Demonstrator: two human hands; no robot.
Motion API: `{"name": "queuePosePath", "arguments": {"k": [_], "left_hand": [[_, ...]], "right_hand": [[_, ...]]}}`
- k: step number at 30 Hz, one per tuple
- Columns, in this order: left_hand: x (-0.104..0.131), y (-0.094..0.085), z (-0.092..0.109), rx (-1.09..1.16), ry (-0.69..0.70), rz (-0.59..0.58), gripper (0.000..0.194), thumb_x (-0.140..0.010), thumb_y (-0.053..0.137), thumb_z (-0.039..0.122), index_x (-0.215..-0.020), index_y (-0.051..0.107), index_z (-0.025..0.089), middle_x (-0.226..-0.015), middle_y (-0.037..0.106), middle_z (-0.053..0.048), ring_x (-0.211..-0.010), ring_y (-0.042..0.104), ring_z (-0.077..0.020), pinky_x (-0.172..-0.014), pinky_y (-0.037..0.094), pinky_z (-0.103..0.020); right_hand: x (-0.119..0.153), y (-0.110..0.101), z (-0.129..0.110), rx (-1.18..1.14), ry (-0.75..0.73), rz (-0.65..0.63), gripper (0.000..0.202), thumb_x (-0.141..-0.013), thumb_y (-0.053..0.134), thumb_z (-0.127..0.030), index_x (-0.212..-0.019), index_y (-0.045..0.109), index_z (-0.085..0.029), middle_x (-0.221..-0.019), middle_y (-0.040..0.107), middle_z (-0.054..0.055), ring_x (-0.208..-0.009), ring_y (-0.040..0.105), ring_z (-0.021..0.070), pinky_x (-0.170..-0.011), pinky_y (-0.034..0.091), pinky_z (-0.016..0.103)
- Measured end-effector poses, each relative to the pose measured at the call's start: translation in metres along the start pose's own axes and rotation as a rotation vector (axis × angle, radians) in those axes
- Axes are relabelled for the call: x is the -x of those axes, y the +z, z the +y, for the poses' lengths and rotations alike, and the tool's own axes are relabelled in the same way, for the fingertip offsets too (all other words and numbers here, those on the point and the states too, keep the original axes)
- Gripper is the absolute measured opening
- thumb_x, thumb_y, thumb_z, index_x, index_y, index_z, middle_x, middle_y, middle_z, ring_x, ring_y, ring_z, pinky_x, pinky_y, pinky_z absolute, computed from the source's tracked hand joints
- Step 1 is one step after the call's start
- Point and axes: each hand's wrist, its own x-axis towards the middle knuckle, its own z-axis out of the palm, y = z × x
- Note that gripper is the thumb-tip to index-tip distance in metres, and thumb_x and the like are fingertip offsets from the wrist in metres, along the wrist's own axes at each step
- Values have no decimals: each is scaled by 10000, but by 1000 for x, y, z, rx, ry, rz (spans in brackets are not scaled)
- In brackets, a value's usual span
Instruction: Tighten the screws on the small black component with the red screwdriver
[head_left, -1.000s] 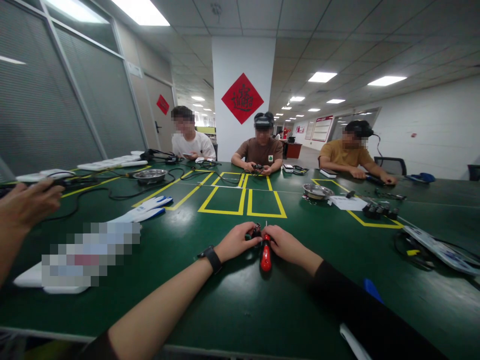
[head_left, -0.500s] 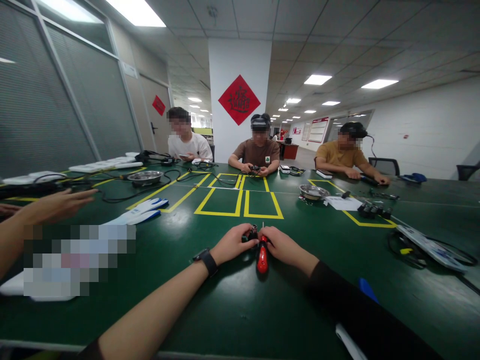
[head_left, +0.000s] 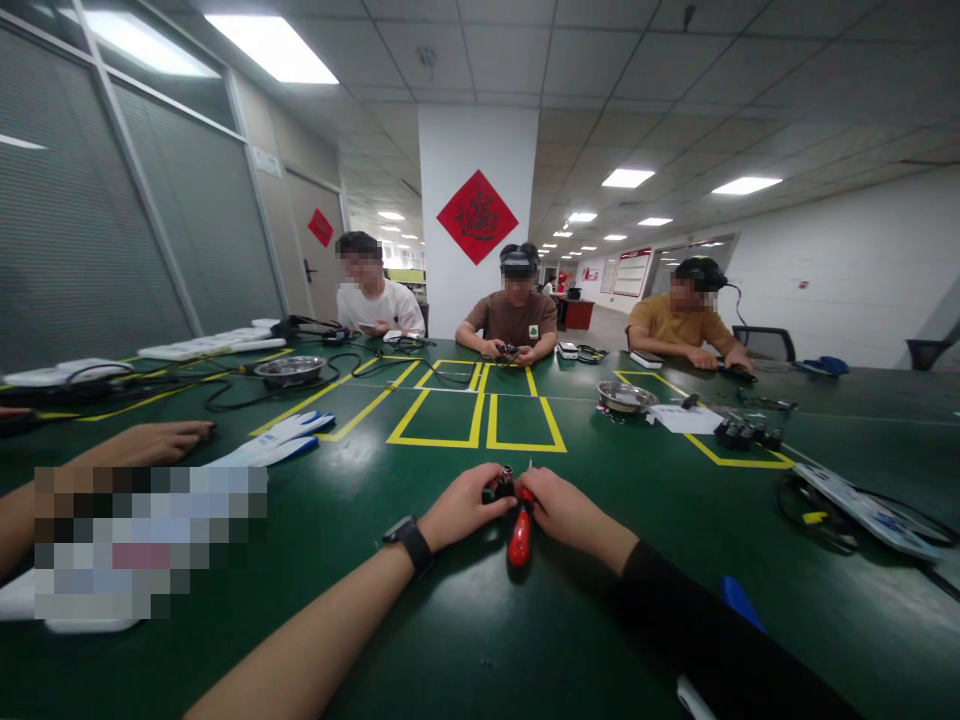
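Observation:
In the middle of the green table, my left hand (head_left: 461, 508) is closed, thumb and fingers pinching a small dark part with a shiny metal top (head_left: 505, 482). I cannot make out what kind of part it is. Close beside it, my right hand (head_left: 568, 508) grips a screwdriver with a red handle (head_left: 519, 543) near where handle and shaft meet. The rounded handle end points toward me, and a short bit of the thin shaft shows beyond my fingers. Both hands stay low over the tabletop, nearly touching each other.
White-and-blue gloves (head_left: 281, 440) lie left, near a co-worker's hand (head_left: 161, 442). Metal bowls (head_left: 626, 397) stand farther back, with a row of black parts (head_left: 750, 432) to the right. A cable (head_left: 810, 520) lies at far right. Three people sit opposite.
The camera has tipped upward slightly, so the table sits lower in view. The screwdriver handle has swung slightly left. At left, a co-worker's hand has lowered toward the table.

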Motion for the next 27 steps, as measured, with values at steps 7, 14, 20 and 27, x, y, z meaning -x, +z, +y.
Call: {"name": "queuePosePath", "arguments": {"k": [7, 14, 20, 27], "left_hand": [[1, 0, 2, -23, 26, -10, 203, -786, 574, 319, -917, 557, 164, -870, 584, -29, -773, 528, -159, -710, 414, -266], [2, -2, 6, -109, 45, 2, 216, -775, 590, 325, -925, 561, 172, -880, 594, -34, -803, 530, -176, -745, 405, -284], [1, -2, 7, -117, 30, 0, 209, -780, 579, 348, -889, 561, 171, -845, 595, -30, -762, 527, -172, -707, 398, -275], [2, -3, 7, -117, 31, -13, 203, -786, 569, 353, -862, 564, 165, -815, 585, -28, -737, 520, -165, -680, 388, -264]], "right_hand": [[1, 2, 1, 59, -12, -16, 242, -794, 413, -43, -958, 551, -156, -958, 532, 77, -892, 463, 179, -796, 386, 290], [1, 1, -1, 43, -6, -18, 248, -785, 408, -37, -965, 526, -160, -991, 529, 83, -922, 458, 186, -825, 388, 309], [1, -2, -2, 21, -4, -27, 212, -796, 420, -58, -953, 522, -157, -982, 535, 82, -928, 465, 183, -833, 389, 306], [1, -1, -1, 22, -4, -13, 226, -778, 436, -38, -946, 528, -157, -971, 536, 78, -931, 470, 182, -841, 382, 306]]}}
